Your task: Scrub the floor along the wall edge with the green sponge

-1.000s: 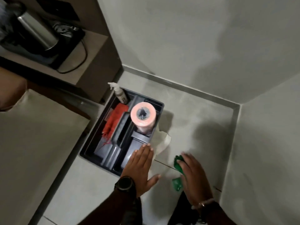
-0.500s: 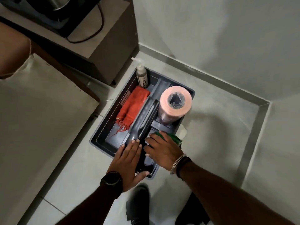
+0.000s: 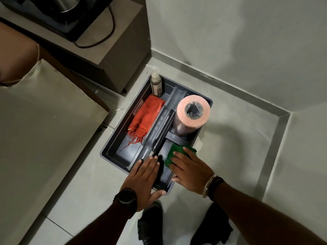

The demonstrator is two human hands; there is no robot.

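The green sponge [image 3: 170,153] lies in the near right compartment of a dark grey caddy [image 3: 106,152] on the floor. My right hand [image 3: 191,171] covers the sponge's right half, fingers stretched over it and holding it. Beside it, my left hand [image 3: 143,181] rests flat on the caddy's near rim with fingers extended and nothing in it. The grey skirting strip [image 3: 230,87] runs along the wall edge beyond the caddy and turns at the corner on the right.
In the caddy stand a spray bottle [image 3: 156,84], a folded orange cloth [image 3: 146,119] and a pink roll [image 3: 193,112]. A brown cabinet [image 3: 115,55] stands at the back left, a sheeted bed [image 3: 44,129] to the left. My black shoes [image 3: 152,225] are below.
My right hand carried the green sponge from the floor on the right into the caddy's near compartment. My left hand stayed on the caddy's near edge.
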